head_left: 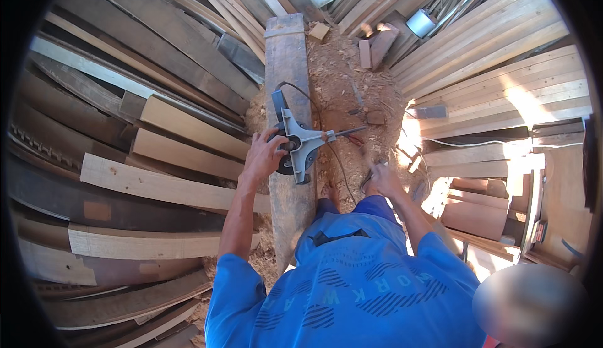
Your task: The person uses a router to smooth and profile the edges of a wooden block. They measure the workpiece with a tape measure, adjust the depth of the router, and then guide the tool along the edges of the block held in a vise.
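Observation:
A black and grey device (303, 139) with a three-armed grey frame rests on a long worn plank (286, 56). My left hand (265, 153) grips its black round part from the left side, fingers curled over the edge. A dark rod sticks out from the frame's right side, and a black cord (339, 159) loops around the device. My right hand (384, 179) is near my right knee, its fingers curled and closed. What it holds, if anything, is too small and blurred to name. Just beyond it a thin red-handled item (356, 139) shows near the ground.
Stacked boards (163, 188) fan out on the left, several ends reaching the plank. More timber (477, 40) is piled on the right, with a white can (421, 23) beside it. Wood shavings (339, 65) cover the ground. A white cable (477, 142) runs across the right side. A person (531, 307) is at lower right.

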{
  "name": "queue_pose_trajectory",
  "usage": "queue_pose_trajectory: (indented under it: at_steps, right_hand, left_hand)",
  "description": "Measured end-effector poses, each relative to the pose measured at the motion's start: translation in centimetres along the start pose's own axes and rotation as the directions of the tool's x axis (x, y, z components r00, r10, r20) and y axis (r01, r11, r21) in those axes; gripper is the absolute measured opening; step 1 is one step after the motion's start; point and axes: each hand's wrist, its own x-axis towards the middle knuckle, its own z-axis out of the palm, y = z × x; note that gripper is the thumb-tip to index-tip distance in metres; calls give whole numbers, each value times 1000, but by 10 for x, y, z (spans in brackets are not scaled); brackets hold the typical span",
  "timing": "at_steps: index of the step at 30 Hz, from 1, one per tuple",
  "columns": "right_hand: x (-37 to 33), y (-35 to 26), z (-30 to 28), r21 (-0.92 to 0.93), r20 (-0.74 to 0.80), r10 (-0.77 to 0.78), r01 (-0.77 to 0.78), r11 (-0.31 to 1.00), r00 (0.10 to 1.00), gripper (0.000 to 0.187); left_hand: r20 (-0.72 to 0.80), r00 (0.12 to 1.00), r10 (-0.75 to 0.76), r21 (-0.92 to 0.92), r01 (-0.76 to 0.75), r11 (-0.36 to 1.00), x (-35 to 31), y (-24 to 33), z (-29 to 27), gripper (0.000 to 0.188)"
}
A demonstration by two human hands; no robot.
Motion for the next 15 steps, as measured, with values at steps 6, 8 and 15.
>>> queue_pose_trajectory:
  at_steps: [6, 8, 15]
  right_hand:
    - [-29, -73, 21, 120, 389, -230, 199, 973, 892, 39]
    - [-30, -83, 37, 201, 447, -351, 290, 936, 823, 39]
    - [-10, -118, 135, 136, 568, -418, 419, 898, 710, 45]
  left_hand:
    - [-109, 990, -88, -39, 84, 996, -11, -7, 16, 33]
    - [-121, 989, -80, -43, 76, 996, -8, -2, 15, 32]
    - [-217, 971, -103, -76, 89, 993, -14, -1, 30, 31]
